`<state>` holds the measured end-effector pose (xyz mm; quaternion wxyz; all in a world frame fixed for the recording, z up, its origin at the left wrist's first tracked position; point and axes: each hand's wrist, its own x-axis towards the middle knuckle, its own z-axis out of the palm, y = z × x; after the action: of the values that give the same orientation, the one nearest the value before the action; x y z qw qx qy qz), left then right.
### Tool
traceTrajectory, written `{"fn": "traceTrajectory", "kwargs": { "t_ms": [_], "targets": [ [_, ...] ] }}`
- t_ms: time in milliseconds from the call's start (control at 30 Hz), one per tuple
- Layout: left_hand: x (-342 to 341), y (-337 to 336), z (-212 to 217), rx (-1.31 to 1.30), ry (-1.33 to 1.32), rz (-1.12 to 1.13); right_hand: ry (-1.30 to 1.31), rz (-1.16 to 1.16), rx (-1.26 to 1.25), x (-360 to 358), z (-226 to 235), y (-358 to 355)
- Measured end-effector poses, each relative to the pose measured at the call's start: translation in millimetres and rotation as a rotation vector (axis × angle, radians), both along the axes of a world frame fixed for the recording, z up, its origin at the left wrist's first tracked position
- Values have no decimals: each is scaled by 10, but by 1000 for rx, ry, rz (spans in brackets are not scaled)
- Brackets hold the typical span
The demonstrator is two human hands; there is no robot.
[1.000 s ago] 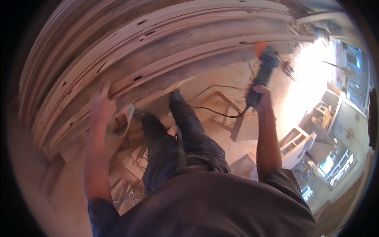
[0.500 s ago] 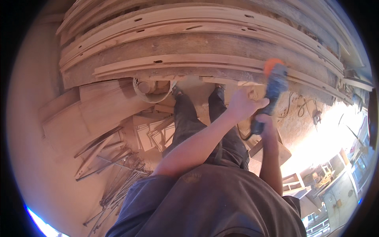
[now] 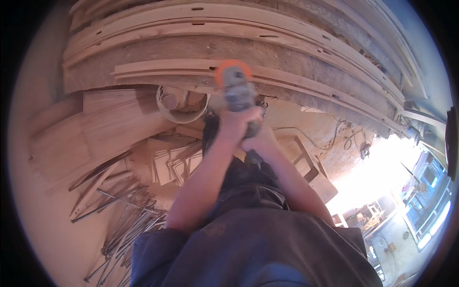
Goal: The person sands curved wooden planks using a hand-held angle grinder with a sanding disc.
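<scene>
Dusty bench (image 3: 162, 51) | left grip (image 3: 233, 126), right grip (image 3: 260, 140) clasped round power tool (image 3: 240, 95) | orange disc (image 3: 233, 63) beyond

Shirt (image 3: 267, 239): dark, grey-brown, loose, creased; bluish cast toward the bottom of the view; faint brownish smudge (image 3: 213, 227) on the front, left of centre. Sleeves (image 3: 351, 239): short, wide, dark; the left one bluer. Trousers (image 3: 248, 193): dark, near black, folded at the waist. Arms (image 3: 201, 189): bare below the sleeves. Left hand (image 3: 236, 128), right hand (image 3: 262, 142): bare.
</scene>
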<state>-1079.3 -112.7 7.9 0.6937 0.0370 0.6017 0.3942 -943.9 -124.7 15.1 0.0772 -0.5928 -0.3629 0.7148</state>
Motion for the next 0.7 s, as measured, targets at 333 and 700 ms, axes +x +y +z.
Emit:
{"fn": "traceTrajectory", "kwargs": {
  "t_ms": [333,700],
  "targets": [
    [-674,-83,-94,43,-79,100,-6,108,61,-656,51,87],
    [140,84,162,29,43,-163,41,-203,-92,40,305,-130]
  ]
}}
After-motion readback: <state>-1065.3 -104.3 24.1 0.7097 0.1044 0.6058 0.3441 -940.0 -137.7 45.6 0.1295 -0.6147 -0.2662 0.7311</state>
